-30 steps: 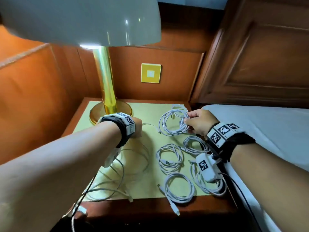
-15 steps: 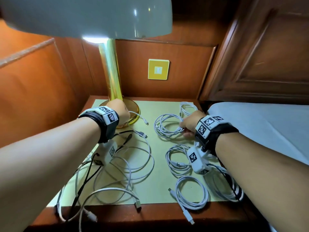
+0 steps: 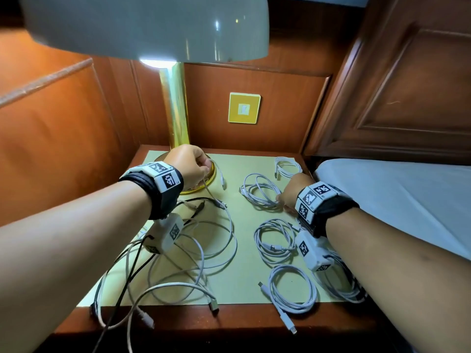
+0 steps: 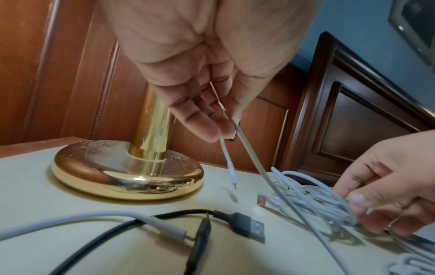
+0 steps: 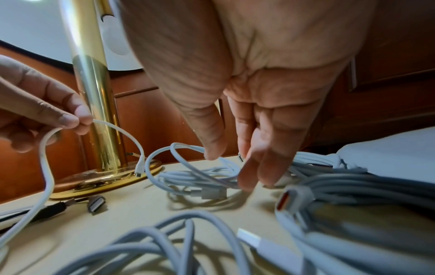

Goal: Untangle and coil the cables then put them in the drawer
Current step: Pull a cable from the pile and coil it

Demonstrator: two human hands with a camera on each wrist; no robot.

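Over by the brass lamp base [image 3: 204, 179], the left hand [image 3: 190, 165] pinches a thin white cable [image 4: 247, 148] just above the desk [image 3: 237, 284], its plug end dangling. The right hand [image 3: 293, 192] grips the edge of a coiled white cable [image 3: 260, 192] lying flat. More white coils [image 3: 275, 240] rest close beneath the right wrist.

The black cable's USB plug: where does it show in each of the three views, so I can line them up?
Head: black cable's USB plug, centre-left, just below the left hand.
Left wrist: bottom centre, flat on the mat.
Right wrist: lower left, partly blurred.
Shared landmark: the brass lamp base, just behind the plug in all three.
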